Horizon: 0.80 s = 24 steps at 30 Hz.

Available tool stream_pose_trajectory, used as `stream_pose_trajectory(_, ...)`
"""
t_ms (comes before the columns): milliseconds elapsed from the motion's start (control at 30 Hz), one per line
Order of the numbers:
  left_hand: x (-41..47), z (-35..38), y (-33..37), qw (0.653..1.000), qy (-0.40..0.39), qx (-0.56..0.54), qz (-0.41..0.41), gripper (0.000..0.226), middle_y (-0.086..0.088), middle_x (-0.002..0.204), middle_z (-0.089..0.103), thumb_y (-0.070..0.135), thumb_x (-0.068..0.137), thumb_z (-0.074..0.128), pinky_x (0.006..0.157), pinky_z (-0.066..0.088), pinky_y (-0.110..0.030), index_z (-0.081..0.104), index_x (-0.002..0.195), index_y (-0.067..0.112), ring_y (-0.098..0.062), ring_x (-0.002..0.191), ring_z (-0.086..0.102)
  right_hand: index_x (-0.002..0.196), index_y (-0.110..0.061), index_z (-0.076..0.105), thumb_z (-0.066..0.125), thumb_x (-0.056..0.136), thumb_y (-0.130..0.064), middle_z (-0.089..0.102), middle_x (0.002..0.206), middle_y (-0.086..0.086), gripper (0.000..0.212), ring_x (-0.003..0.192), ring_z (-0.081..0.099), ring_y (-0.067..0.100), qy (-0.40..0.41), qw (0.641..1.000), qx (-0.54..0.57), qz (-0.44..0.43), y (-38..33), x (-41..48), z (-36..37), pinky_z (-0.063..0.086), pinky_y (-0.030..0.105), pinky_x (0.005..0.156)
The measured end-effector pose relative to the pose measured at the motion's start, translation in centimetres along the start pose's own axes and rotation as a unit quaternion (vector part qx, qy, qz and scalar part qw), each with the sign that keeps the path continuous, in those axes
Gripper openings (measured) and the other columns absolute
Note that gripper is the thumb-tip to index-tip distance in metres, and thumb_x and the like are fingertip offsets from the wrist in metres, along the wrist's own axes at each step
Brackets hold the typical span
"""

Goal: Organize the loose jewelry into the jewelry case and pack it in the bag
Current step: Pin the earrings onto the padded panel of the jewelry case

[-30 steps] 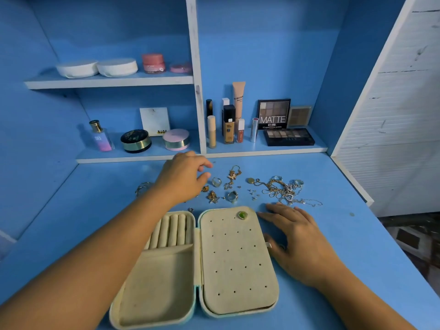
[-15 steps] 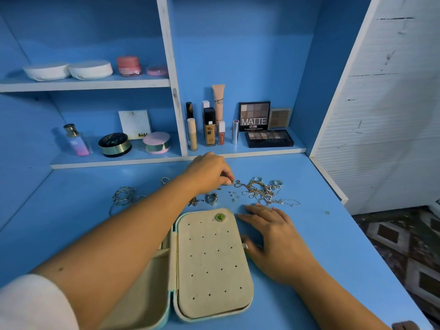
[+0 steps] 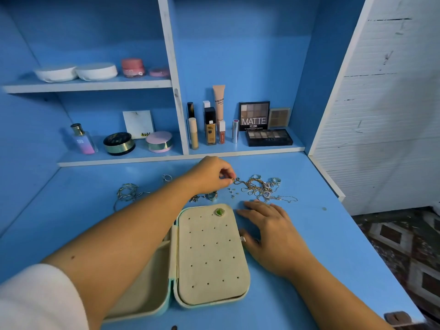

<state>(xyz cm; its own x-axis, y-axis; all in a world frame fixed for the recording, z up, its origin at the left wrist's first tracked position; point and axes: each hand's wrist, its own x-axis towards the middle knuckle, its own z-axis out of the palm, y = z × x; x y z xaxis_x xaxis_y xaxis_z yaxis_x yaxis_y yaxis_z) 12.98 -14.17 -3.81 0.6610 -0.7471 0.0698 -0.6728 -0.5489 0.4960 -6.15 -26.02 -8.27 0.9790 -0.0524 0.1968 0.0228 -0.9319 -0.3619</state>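
Observation:
An open beige jewelry case (image 3: pixel 209 258) lies flat on the blue desk, with a green stud earring (image 3: pixel 219 211) pinned at the top of its perforated right panel. Behind it lies a tangle of gold and silver chains and rings (image 3: pixel 260 189). My left hand (image 3: pixel 212 173) reaches across the case and pinches a small gold piece (image 3: pixel 232 179) at the tangle's left end. Flat on the desk, my right hand (image 3: pixel 269 232) rests against the case's right edge. Small earrings (image 3: pixel 209 196) lie just behind the case. No bag is in view.
Silver bangles (image 3: pixel 127 192) and a ring (image 3: pixel 167 177) lie on the desk at the left. Shelves behind hold a perfume bottle (image 3: pixel 82 139), compacts, foundation tubes and eyeshadow palettes (image 3: pixel 269 137). A white slatted wall (image 3: pixel 381 115) bounds the right, beyond the desk's right edge.
My left hand moved right from the small earrings to the chain tangle and closed its fingertips on a gold piece. My right hand stayed beside the case. The camera view shifted right.

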Motion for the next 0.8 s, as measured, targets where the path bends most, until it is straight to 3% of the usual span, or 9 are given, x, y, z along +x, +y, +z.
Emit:
stream_pose_trajectory(167, -5.4, -1.7, 1.7, 0.995, 0.094, -0.009, 0.027, 0.014, 0.009, 0.093, 0.073, 0.018, 0.087, 0.071, 0.077, 0.051, -0.013, 0.075, 0.101, 0.019, 0.003, 0.081, 0.065, 0.133, -0.031, 0.051, 0.025, 0.078, -0.056, 0.042, 0.144, -0.01, 0.066, 0.136, 0.033, 0.011, 0.0, 1.0, -0.003, -0.001, 0.0, -0.1, 0.0, 0.015, 0.033, 0.115)
stream_pose_trajectory(300, -11.6, -1.1, 2.6, 0.993, 0.083, 0.022, 0.081, 0.013, 0.012, 0.085, 0.073, 0.023, 0.082, 0.077, 0.075, 0.054, -0.019, 0.077, 0.095, 0.023, 0.0, 0.076, 0.065, 0.132, -0.03, 0.052, 0.026, 0.077, -0.056, 0.044, 0.143, -0.008, 0.066, 0.135, 0.034, 0.012, -0.002, 1.0, -0.004, -0.001, 0.1, 0.0, 0.1, 0.016, 0.033, 0.115)
stream_pose_trajectory(533, -12.8, 1.1, 2.5, 0.978, 0.163, 0.035, 0.128, 0.004, 0.007, 0.075, 0.067, 0.02, 0.079, 0.076, 0.06, 0.055, -0.035, 0.073, 0.081, 0.018, -0.009, 0.068, 0.062, 0.132, -0.029, 0.053, 0.026, 0.077, -0.056, 0.045, 0.143, -0.008, 0.067, 0.133, 0.037, 0.012, -0.001, 1.0, -0.008, 0.001, 0.1, -0.1, 0.1, 0.018, 0.032, 0.114)
stream_pose_trajectory(667, -12.4, 1.8, 2.7, 0.974, 0.169, 0.054, 0.137, 0.009, 0.004, 0.075, 0.063, 0.022, 0.084, 0.066, 0.055, 0.054, -0.037, 0.07, 0.08, 0.015, -0.015, 0.066, 0.061, 0.13, -0.028, 0.055, 0.03, 0.078, -0.055, 0.047, 0.141, -0.007, 0.063, 0.131, 0.04, 0.013, 0.006, 1.0, -0.003, 0.004, 0.1, -0.1, 0.1, 0.021, 0.035, 0.114)
stream_pose_trajectory(800, -12.5, 1.8, 2.0, 0.973, 0.124, 0.084, 0.173, 0.022, 0.002, 0.084, 0.066, 0.028, 0.091, 0.054, 0.061, 0.056, -0.039, 0.071, 0.088, 0.015, -0.019, 0.075, 0.065, 0.128, -0.027, 0.057, 0.031, 0.078, -0.053, 0.049, 0.139, -0.006, 0.062, 0.129, 0.043, 0.015, 0.011, 1.0, 0.0, 0.003, 0.0, 0.0, 0.2, 0.023, 0.035, 0.112)
